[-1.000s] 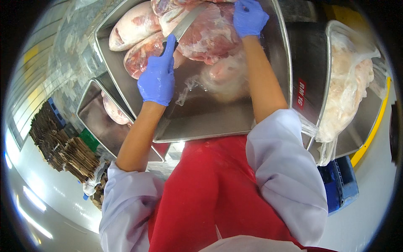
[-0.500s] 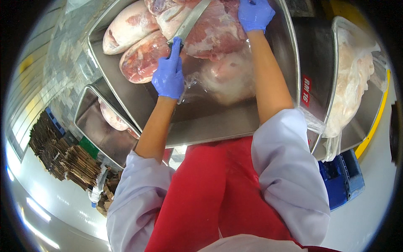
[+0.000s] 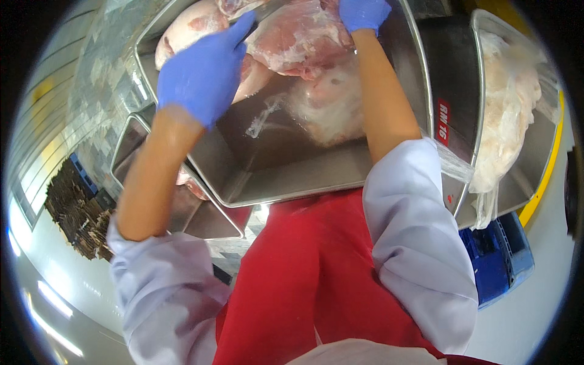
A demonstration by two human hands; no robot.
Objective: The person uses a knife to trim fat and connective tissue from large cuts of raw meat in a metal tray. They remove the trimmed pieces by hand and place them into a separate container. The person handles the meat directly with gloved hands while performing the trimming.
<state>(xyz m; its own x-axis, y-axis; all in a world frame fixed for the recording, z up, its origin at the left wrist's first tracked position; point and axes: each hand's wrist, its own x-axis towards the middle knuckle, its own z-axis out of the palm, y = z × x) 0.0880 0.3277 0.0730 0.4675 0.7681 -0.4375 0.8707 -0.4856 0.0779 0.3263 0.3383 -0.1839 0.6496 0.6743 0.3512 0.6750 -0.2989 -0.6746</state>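
My left hand (image 3: 204, 70), in a blue glove, is closed around a knife handle. Its forefinger points up toward the meat, and the blade is almost hidden at the top edge. My right hand (image 3: 364, 12), also gloved in blue, grips the far side of a big red-and-white piece of raw meat (image 3: 298, 39). That meat lies in a large steel tray (image 3: 286, 182). A paler piece of meat (image 3: 182, 27) lies beside it, under my left hand. A smear of fat and film (image 3: 328, 103) covers the tray bottom near my right forearm.
A second steel tray (image 3: 207, 222) sits lower on the left with some meat in it. On the right, another steel tray (image 3: 471, 201) holds a clear plastic bag of pale meat (image 3: 505, 109). A blue crate (image 3: 499, 255) stands on the floor, brown stacked material (image 3: 73, 213) at far left.
My view has moved closer to the tray. Both hands have shifted toward the top edge, and the knife blade seen clearly before is now mostly out of view.
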